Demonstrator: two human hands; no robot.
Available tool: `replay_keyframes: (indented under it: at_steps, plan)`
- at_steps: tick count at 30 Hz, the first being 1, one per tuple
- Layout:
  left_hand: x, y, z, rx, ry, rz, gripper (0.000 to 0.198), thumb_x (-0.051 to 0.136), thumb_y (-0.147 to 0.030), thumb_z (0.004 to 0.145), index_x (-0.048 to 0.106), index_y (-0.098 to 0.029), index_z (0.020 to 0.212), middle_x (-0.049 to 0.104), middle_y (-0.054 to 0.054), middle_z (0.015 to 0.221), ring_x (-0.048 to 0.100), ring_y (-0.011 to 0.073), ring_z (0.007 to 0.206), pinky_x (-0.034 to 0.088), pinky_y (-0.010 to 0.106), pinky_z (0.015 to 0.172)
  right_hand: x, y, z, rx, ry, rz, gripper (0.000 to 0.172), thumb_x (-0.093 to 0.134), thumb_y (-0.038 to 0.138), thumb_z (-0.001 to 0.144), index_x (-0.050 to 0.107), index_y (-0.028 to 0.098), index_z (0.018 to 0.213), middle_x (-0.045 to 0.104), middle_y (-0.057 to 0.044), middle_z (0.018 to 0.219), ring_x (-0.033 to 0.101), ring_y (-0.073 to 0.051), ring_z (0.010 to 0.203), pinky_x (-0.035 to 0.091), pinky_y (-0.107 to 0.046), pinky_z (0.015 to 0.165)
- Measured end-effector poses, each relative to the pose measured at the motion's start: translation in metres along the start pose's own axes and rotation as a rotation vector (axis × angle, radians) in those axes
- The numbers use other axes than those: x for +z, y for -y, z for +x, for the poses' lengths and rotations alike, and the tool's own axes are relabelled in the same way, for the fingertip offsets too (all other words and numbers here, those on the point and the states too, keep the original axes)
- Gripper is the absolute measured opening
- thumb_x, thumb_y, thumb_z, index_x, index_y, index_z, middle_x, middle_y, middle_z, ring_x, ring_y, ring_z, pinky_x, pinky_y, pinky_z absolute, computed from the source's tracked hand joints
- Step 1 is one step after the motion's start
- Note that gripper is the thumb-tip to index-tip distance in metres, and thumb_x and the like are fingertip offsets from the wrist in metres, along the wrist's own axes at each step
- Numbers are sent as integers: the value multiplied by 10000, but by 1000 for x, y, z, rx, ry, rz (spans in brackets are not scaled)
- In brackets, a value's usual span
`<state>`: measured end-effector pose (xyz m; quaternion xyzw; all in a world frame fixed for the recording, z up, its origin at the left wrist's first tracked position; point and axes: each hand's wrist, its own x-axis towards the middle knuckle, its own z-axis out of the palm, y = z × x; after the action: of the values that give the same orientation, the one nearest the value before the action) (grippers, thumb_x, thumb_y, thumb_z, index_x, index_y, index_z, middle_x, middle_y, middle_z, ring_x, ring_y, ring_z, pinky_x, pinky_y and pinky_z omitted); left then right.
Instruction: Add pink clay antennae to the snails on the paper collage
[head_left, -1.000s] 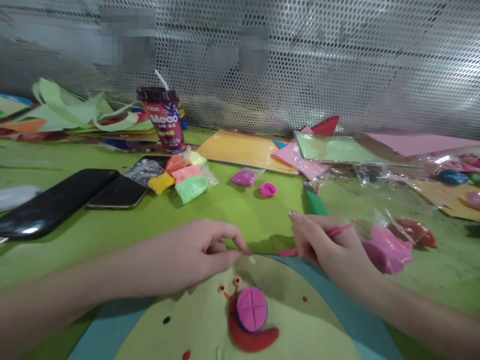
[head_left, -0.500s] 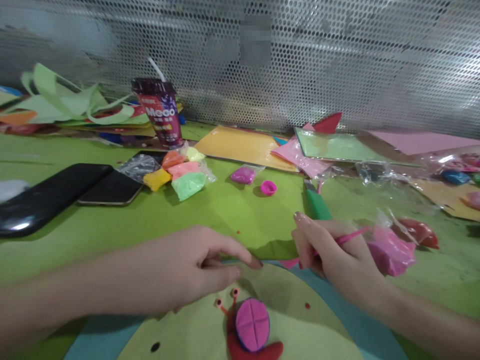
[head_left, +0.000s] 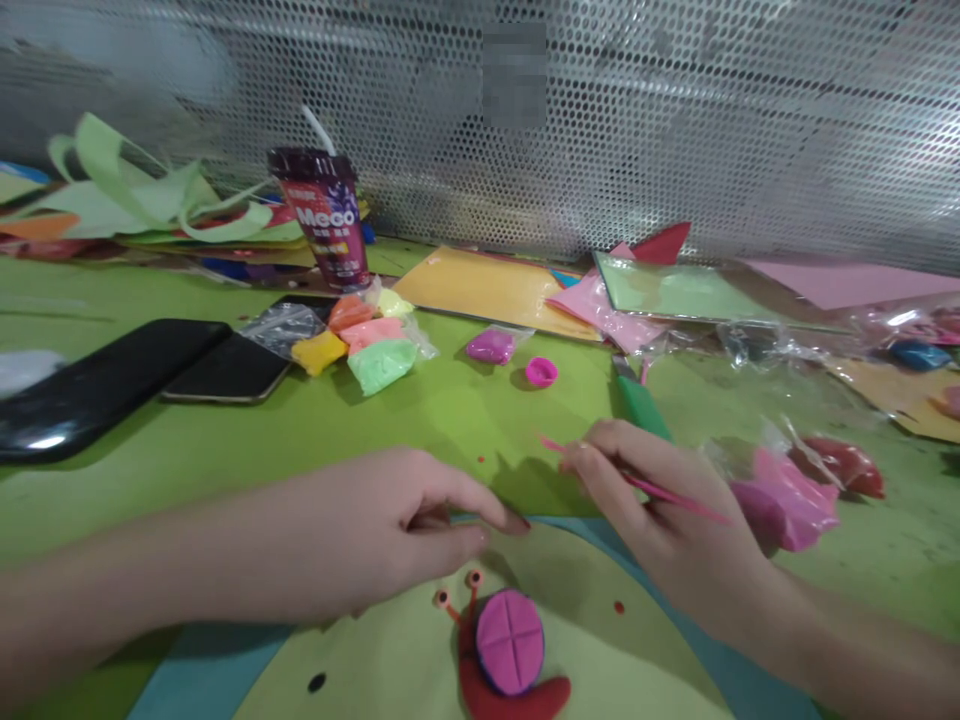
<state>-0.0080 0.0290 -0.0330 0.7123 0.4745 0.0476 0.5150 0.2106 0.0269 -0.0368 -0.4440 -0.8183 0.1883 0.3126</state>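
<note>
A thin pink stick (head_left: 679, 497) is pinched in my right hand (head_left: 667, 500), its tip pointing left above the green mat. My left hand (head_left: 397, 535) rests on the upper edge of the pale green round sheet (head_left: 397, 670), index finger stretched out and thumb below it, holding nothing visible. Between and below both hands lies a red clay snail (head_left: 480, 685) with two eye stalks and a round pink shell (head_left: 511, 641) scored with a cross. A blue sheet (head_left: 217, 675) shows under the round one. Small red and black dots are on the pale sheet.
Behind are a pink cap (head_left: 541, 372), a purple clay bag (head_left: 491, 346), colored clay packets (head_left: 381, 365), a green cutter (head_left: 641, 400) and a Meco cup (head_left: 330, 225). Phones (head_left: 225, 365) lie left. Pink clay (head_left: 791, 500) is beside my right hand. Paper lines the metal mesh wall (head_left: 427, 130).
My right hand has turned, and the pink stick's tip has swung up and away from the sheet's edge. My left hand stays almost where it was. The view has shifted slightly.
</note>
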Motion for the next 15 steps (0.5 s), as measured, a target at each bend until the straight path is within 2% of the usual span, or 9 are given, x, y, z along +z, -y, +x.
replay_keyframes:
  at_steps: [1,2,3,5,7,9,10,13,15]
  plan:
    - [0,0,0,9,-5,0,399,475,-512,785,655,-295,1067,655,-2,742,563,153,627,376,196,473,1,-1,0,-17,4,-37,150,420,185,887,567,193,857,552,-4,720,514,-113,631,426,-222,559]
    - [0,0,0,15,-4,3,395,473,-511,786,659,-297,1061,653,-4,726,559,151,614,373,197,471,2,-2,1,-40,25,-76,232,407,140,871,551,203,1041,581,-25,847,540,-128,733,458,-235,634]
    - [1,0,0,20,-7,7,391,470,-508,788,663,-299,1055,652,-7,710,554,148,599,370,198,469,3,-3,1,-71,49,-119,387,374,96,856,470,222,1209,578,-40,960,542,-140,823,474,-256,701]
    - [1,-2,0,35,-11,23,380,466,-495,793,666,-302,1052,654,-12,697,550,144,585,369,200,475,3,-6,2,-125,67,-231,586,304,37,830,267,239,1378,541,-59,1080,509,-163,941,477,-310,797]
    - [1,-6,-2,54,-10,44,366,458,-474,804,668,-307,1053,664,-14,708,558,148,599,379,206,496,0,-10,4,-159,36,-401,590,296,39,833,230,200,1396,508,-91,1140,465,-208,1025,455,-387,867]
    - [1,-10,-4,71,-7,69,355,441,-450,821,665,-318,1061,668,-16,698,563,155,606,385,214,512,-6,-18,8,-158,22,-638,497,335,117,863,314,119,1359,475,-152,1190,420,-292,1093,425,-489,891]
    - [1,-10,-5,77,-6,83,352,434,-440,827,661,-325,1070,665,-18,683,561,157,599,384,216,511,-10,-24,10,-146,54,-764,454,350,172,878,374,81,1323,472,-186,1193,416,-338,1098,421,-531,873]
    - [4,-7,-5,76,-13,133,345,426,-411,841,634,-354,1110,636,-22,611,519,143,522,348,214,469,-24,-46,14,-125,179,-995,424,324,283,899,537,22,1157,530,-259,1096,488,-410,989,442,-587,752]
    - [6,-2,-5,64,-41,132,332,438,-399,839,625,-384,1112,594,-24,553,462,128,456,305,211,428,-33,-60,14,-164,157,-980,394,301,262,885,608,56,1023,561,-257,1049,527,-394,906,451,-577,700]
